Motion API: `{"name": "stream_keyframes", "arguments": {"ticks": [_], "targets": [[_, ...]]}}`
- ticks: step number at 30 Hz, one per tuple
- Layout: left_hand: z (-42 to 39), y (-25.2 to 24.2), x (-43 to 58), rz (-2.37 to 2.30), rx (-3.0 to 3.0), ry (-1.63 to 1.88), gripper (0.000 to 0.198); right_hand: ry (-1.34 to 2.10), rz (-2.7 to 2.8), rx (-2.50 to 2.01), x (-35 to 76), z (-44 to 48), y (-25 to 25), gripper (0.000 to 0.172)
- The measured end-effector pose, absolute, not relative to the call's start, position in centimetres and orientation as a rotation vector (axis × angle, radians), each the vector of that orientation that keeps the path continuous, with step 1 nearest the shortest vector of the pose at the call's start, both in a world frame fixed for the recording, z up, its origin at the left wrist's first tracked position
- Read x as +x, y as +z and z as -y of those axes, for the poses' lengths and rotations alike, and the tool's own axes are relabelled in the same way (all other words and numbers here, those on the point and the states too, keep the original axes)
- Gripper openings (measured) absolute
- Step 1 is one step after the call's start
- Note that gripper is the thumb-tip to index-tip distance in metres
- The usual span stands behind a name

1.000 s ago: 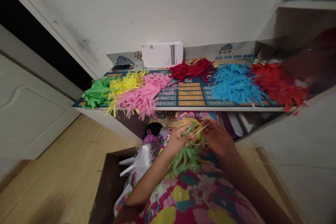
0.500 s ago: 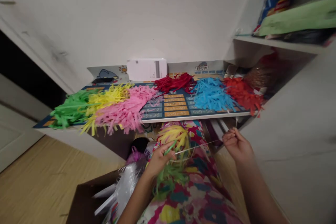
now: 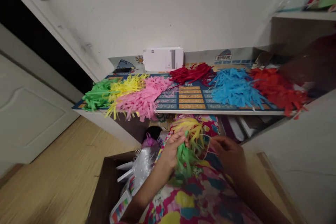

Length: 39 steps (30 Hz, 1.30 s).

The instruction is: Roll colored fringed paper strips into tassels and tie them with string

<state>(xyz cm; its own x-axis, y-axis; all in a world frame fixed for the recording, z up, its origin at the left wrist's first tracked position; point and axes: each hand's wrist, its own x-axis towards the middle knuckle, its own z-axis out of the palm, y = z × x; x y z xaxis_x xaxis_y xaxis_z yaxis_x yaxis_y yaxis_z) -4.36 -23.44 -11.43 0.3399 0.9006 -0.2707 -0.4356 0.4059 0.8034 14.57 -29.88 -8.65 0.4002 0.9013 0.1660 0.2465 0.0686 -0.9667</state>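
Note:
My left hand [image 3: 176, 148] is closed on the gathered top of a green paper tassel [image 3: 185, 159], whose fringe hangs over my lap. Close to its right, my right hand [image 3: 228, 154] has its fingers pinched on a thin pale string [image 3: 208, 148]. The string curves in a loose loop between both hands; its ends are hard to make out. Just behind the left hand, a yellow tassel [image 3: 191, 127] lies on the flowered cloth [image 3: 189, 199] over my legs.
On the desk [image 3: 194, 111] lie fringed paper bundles: green [image 3: 97, 94], yellow [image 3: 128, 85], pink [image 3: 147, 98], dark red [image 3: 191, 73], blue [image 3: 236, 87] and red [image 3: 278, 89]. A white box [image 3: 163, 59] leans on the wall. A brown box [image 3: 101, 185] with silvery plastic stands lower left.
My right hand has come down and in toward my left hand, and the taut string has gone slack into a loop. The green tassel now hangs from my left hand. The view has shifted.

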Motion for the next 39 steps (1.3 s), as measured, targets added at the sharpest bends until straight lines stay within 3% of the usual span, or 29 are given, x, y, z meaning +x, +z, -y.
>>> {"name": "stream_keyframes", "arguments": {"ticks": [5,29,39], "targets": [[24.3,-11.4,-3.7,-0.668,0.481,0.963,0.044,0.74,1.247,-1.399,12.2,29.0,-8.1,0.025],[24.8,-11.2,-3.2,-0.765,0.597,1.073,0.046,0.765,1.165,-1.461,11.7,29.5,-8.2,0.024],[25.2,-11.2,-3.1,-0.803,0.749,1.058,0.046,0.868,1.233,-1.468,12.1,29.4,-9.7,0.033]]}}
